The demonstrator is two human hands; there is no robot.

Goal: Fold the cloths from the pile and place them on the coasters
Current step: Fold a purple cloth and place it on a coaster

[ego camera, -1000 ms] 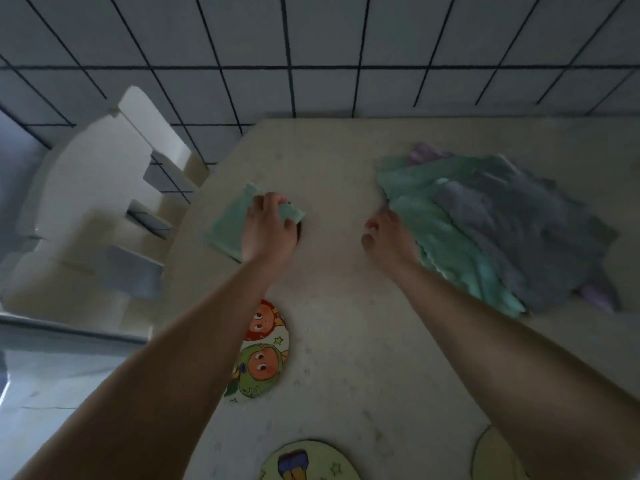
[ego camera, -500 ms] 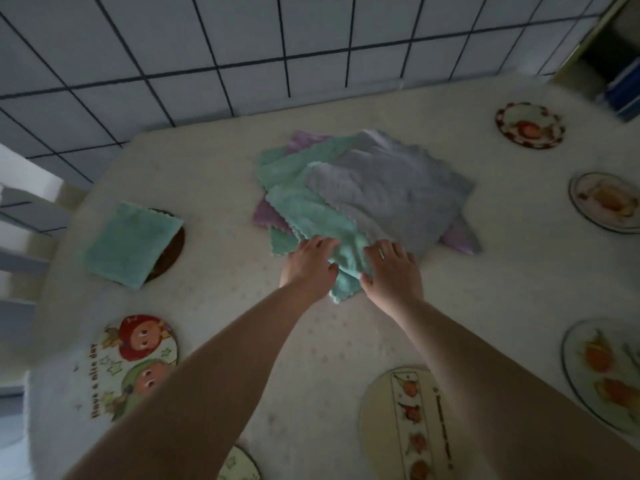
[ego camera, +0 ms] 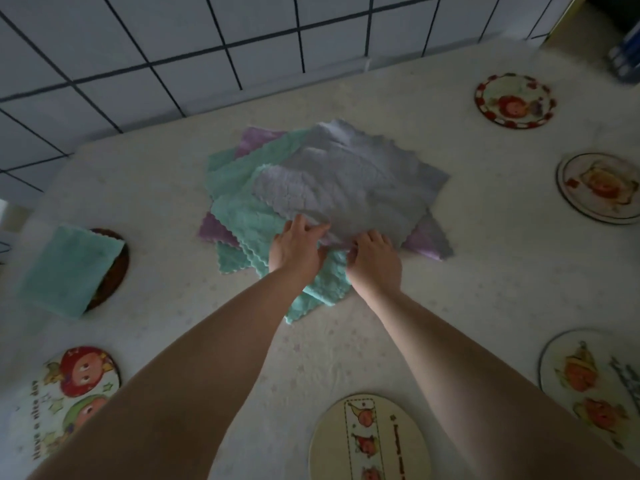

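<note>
Both hands have moved onto the pile (ego camera: 322, 192): left hand (ego camera: 296, 247) and right hand (ego camera: 375, 261) pinch the grey cloth (ego camera: 353, 181). 1 folded green cloth (ego camera: 65, 268) covers the brown coaster (ego camera: 117, 268); 6 coasters visible remain bare.

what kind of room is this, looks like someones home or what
Probably a home kitchen or dining corner: a table under a pale cloth, picture coasters laid round it, a tiled wall behind, and a pile of dishcloths.

A soft grey scallop-edged cloth (ego camera: 349, 181) is topping mint-green cloths (ego camera: 242, 220) and lilac cloths (ego camera: 258, 142). Round cream coasters (ego camera: 369, 438) are showing cartoon fruit. The cream table (ego camera: 485, 271) is bearing faint speckles.
</note>
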